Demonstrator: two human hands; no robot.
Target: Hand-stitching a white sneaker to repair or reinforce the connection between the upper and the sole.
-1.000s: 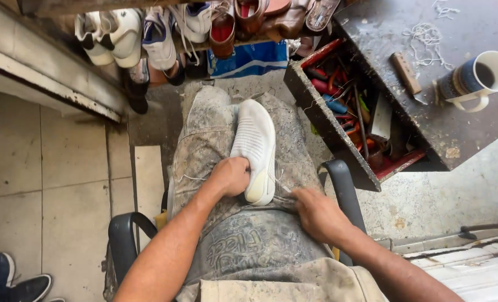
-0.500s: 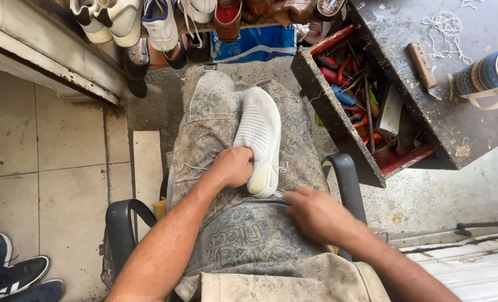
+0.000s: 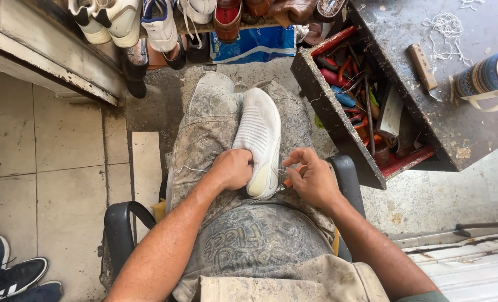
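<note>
A white sneaker (image 3: 258, 140) lies sole-up along the person's lap, on a stained grey apron (image 3: 204, 134), toe pointing away. The left hand (image 3: 232, 168) is curled around the shoe's heel end, fingers tucked under its edge, pinning it in place. The right hand (image 3: 313, 179) sits just beside the heel, fingertips pinched on a small orange-handled tool (image 3: 289, 182) whose tip touches the sole's rim. To the right, an open drawer (image 3: 330, 120) holds a jumble of hand tools, under a scuffed dark surface (image 3: 416, 28) carrying a mug (image 3: 486, 78). Shoes line a shelf (image 3: 226, 25) ahead.
</note>
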